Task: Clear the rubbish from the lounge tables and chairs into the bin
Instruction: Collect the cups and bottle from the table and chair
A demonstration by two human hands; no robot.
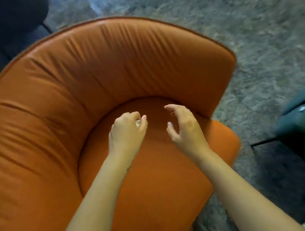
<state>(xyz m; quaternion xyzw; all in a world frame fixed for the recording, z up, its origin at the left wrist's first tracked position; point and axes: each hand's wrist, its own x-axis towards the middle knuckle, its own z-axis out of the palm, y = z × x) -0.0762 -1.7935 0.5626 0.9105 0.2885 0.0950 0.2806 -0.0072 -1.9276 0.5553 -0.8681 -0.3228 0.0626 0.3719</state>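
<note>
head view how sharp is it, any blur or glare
Head view: motion blur smears the carpet and the edges; the orange chair is soft, faint sheen on its top rim; left hand and right hand are clearest; dim light, dark corners.

Forearms (93, 202) bare; left grip (126, 132), right grip (185, 128) bare; small dark mark (128, 170) near left wrist.
</note>
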